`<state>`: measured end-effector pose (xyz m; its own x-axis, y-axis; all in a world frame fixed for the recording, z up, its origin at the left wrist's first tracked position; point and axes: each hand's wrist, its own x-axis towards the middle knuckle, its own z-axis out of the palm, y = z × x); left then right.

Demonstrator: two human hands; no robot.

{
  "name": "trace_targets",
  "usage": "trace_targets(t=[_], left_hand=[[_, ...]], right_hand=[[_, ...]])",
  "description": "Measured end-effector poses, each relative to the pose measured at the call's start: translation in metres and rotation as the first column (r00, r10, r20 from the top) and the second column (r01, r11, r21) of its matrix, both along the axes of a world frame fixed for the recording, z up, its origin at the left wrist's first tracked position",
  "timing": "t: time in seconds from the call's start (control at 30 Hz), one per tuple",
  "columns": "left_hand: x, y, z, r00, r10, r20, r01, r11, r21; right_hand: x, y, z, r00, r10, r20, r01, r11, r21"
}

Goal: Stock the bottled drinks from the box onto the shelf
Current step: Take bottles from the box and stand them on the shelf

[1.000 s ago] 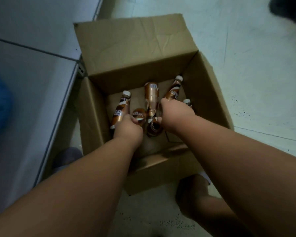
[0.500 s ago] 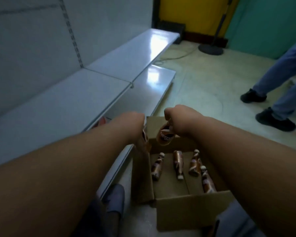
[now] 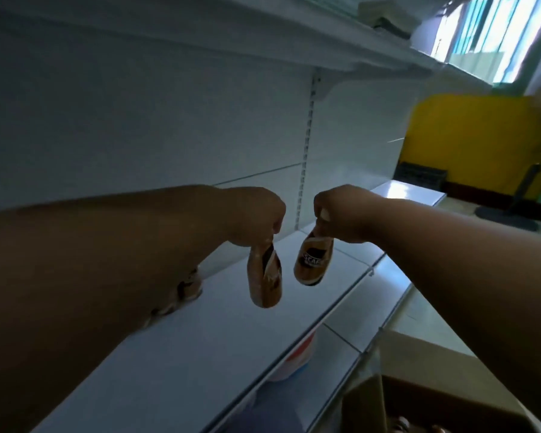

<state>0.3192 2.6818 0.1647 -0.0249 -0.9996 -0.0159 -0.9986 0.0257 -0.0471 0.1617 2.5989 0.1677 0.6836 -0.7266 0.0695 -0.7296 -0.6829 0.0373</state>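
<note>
Bottled drinks are hanging from both hands above the white shelf [image 3: 200,348]. The left hand [image 3: 256,217] is curling closed around the neck of a brown bottle [image 3: 264,276], fingers folded in tight, and the bottle is dangling base down, tilting slightly, clear of the shelf surface. The right hand [image 3: 344,217] is pinching shut on the top of a second brown bottle [image 3: 313,260], thumb pressing against its cap end; this one is showing a dark label and is leaning toward the first, the two bottles hanging near each other but apart. More brown bottles [image 3: 189,284] are standing on the shelf behind the left forearm, partly hidden by it. The cardboard box [image 3: 372,404] is sitting at the lower right, open, with a few rounded brown bottle shapes [image 3: 403,425] showing dimly inside at the bottom edge; how many is not clear.
</note>
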Motion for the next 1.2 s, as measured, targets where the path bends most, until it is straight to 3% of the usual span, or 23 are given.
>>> trace_targets(t=[0.23,0.5,0.87,0.97,1.07,1.2], left_hand=[[0.077,-0.019,-0.029,0.993,0.090,-0.080,-0.096,0.993,-0.072],[0.119,-0.062,-0.071,0.987,0.157,0.031,-0.156,0.987,-0.027],[0.143,-0.061,-0.096,0.964,0.265,0.020,-0.264,0.963,-0.053],[0.135,-0.057,-0.095,0.964,0.266,-0.006,-0.264,0.953,-0.150],[0.116,-0.050,-0.094,0.980,0.196,0.033,-0.178,0.939,-0.293],[0.063,-0.046,-0.104,0.994,0.053,-0.092,-0.078,0.952,-0.297]], right_hand=[[0.085,-0.036,-0.029,0.996,0.008,0.090,-0.016,0.996,0.091],[0.155,-0.067,-0.086,0.967,0.010,0.256,-0.054,0.985,0.166],[0.204,-0.078,-0.124,0.933,0.026,0.360,-0.122,0.961,0.247],[0.195,-0.078,-0.122,0.920,-0.001,0.392,-0.120,0.952,0.283],[0.164,-0.071,-0.110,0.949,0.023,0.316,-0.063,0.991,0.117],[0.089,-0.055,-0.082,0.977,0.023,0.213,0.000,0.994,-0.109]])
